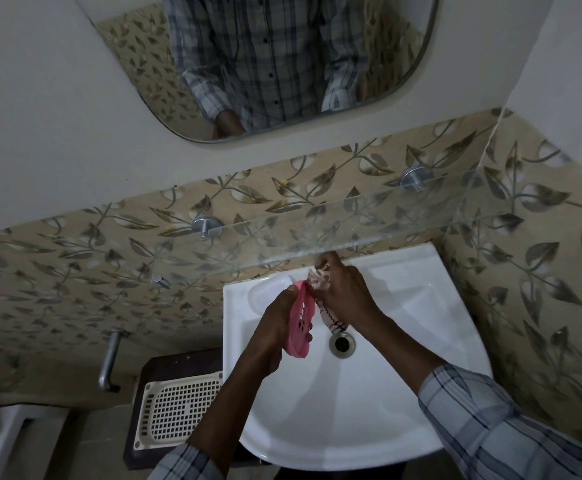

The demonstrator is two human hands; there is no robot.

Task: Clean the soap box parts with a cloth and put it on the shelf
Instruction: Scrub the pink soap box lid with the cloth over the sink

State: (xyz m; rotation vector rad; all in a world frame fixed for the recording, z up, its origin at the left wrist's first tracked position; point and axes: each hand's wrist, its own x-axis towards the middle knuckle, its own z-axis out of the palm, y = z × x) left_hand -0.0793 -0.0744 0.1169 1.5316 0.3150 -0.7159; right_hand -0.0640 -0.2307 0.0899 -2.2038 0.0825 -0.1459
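Single view here, head cam, wide-angle. Sits high over sink, pointing forward and steeply down, facing tiled wall. Pretty close in: basin fills lower middle of frame, both forearms enter from bottom edge, left hand and right hand meet just below frame centre. Glass shelf runs across middle on a slant. Mirror along top edge reflects wearer's shirt front. Straight lines bend toward corners.

Between the hands sit a smooth pink plastic soap tray and soft patterned cloth, below them the glossy white sink, above them a clear glass shelf on brushed metal pegs.
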